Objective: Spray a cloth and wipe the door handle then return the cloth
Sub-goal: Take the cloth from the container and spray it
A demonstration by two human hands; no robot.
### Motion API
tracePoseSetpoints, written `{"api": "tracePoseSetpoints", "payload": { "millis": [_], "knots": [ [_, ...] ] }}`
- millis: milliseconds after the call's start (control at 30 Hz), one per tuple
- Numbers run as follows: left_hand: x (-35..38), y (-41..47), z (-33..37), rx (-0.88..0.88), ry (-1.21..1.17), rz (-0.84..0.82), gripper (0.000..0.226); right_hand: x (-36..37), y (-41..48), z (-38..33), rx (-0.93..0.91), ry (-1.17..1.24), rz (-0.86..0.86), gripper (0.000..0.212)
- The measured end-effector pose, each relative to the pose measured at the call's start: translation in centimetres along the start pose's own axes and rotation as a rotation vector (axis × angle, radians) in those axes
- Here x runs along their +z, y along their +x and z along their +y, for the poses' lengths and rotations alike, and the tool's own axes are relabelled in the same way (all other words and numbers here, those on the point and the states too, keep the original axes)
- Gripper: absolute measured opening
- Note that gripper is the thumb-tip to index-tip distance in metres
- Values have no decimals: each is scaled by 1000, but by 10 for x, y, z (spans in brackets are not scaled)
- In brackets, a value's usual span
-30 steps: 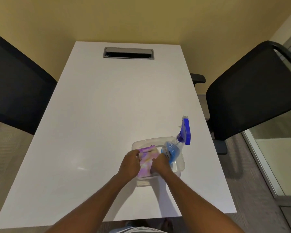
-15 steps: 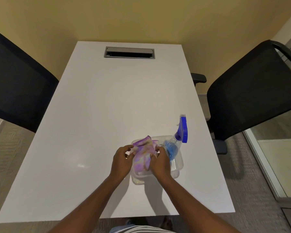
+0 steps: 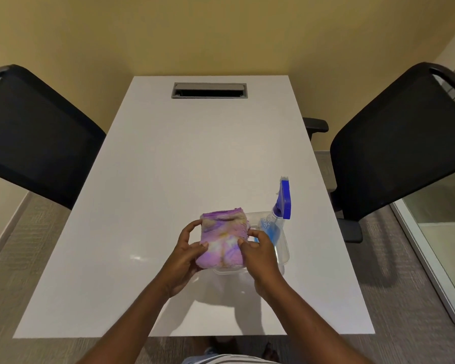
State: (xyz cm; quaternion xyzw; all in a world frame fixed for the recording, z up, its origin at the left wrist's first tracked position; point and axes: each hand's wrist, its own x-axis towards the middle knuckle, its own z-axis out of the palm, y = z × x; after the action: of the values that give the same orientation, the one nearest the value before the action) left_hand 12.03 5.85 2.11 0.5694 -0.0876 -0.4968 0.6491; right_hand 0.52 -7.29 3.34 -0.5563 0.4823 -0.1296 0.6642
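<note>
both hands (image 3: pixel 187 252) pinch folded purple tie-dye cloth (image 3: pixel 223 240) w/ white patches.

We see a white table (image 3: pixel 195 158) under a yellow wall (image 3: pixel 221 32), black chairs at left (image 3: pixel 34 137) and right (image 3: pixel 394 143), grey carpet (image 3: pixel 405 298) below

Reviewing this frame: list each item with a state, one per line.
Cloth: folded, held up between both hands.
Left hand: gripping cloth.
Right hand: gripping cloth.
Spray bottle: leaning in container, untouched.
Clear container: open, on table.
</note>
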Motion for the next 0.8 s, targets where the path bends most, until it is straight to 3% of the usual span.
{"api": "tracePoseSetpoints", "payload": {
  "millis": [167, 267, 433, 533, 667, 800],
  "knots": [
    [-1, -9, 2, 3, -34, -142, 83, -8, -7, 5, -54, -114, -91, 29],
    [-2, -10, 1, 19, -30, -130, 92, -18, -12, 10, -106, -291, -85, 42],
    [-2, -14, 2, 66, -29, -69, 73, -46, -14, 17, -264, -307, 174, 46],
    [2, -17, 4, 95, -18, -55, 62, -64, 4, 15, -369, -287, 274, 61],
    [2, -20, 5, 118, -14, -67, 65, -78, 33, -4, -438, -224, 157, 83],
    [-1, -22, 6, 135, 7, -68, 69, -79, 53, -23, -440, -225, -62, 86]
  ]
}}
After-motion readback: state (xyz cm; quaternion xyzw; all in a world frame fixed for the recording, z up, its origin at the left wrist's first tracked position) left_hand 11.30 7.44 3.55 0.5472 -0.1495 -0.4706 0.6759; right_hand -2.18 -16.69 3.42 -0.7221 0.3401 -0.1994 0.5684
